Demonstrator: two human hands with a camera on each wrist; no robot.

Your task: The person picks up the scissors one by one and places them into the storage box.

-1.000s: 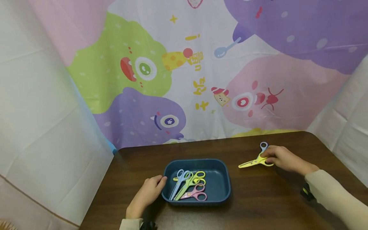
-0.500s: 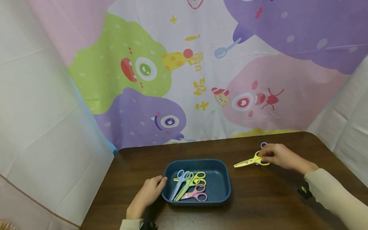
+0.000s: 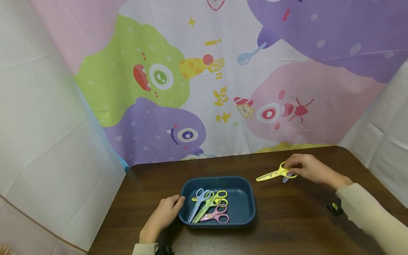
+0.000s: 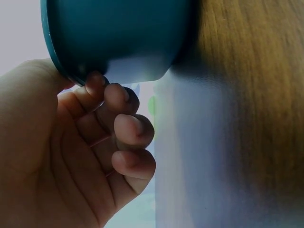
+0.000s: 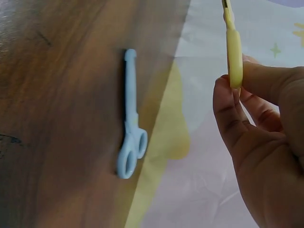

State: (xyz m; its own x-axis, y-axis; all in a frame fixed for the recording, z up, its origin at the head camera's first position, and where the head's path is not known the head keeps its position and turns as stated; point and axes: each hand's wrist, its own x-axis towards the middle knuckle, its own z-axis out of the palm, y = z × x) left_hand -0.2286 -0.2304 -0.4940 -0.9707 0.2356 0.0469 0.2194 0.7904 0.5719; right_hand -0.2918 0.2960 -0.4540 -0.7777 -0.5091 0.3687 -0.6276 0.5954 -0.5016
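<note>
My right hand (image 3: 307, 170) pinches a pair of yellow scissors (image 3: 271, 176) by the handle loops, blades pointing left, raised over the table. In the right wrist view the yellow handle (image 5: 235, 59) sits between thumb and fingertips. Beneath lies a pair of light blue scissors (image 5: 130, 104) on the tabletop, mostly covered by the right hand in the head view. My left hand (image 3: 164, 214) grips the left rim of a dark blue plastic bin (image 3: 248, 203) with thumb and index finger. Inside, at its left, lie blue scissors (image 3: 198, 205), green scissors (image 3: 206, 206), pink scissors (image 3: 220, 214) and yellow scissors partly hidden underneath.
The bin stands on a dark brown wooden table (image 3: 274, 223). A printed cloth (image 3: 223, 134) with cartoon monsters hangs along the far edge, and pale cloth panels (image 3: 63, 117) flank the table on either side.
The right hand has lifted the yellow scissors up and slightly left, off the blue scissors, which stay on the table. The left hand and the bin have not moved.
</note>
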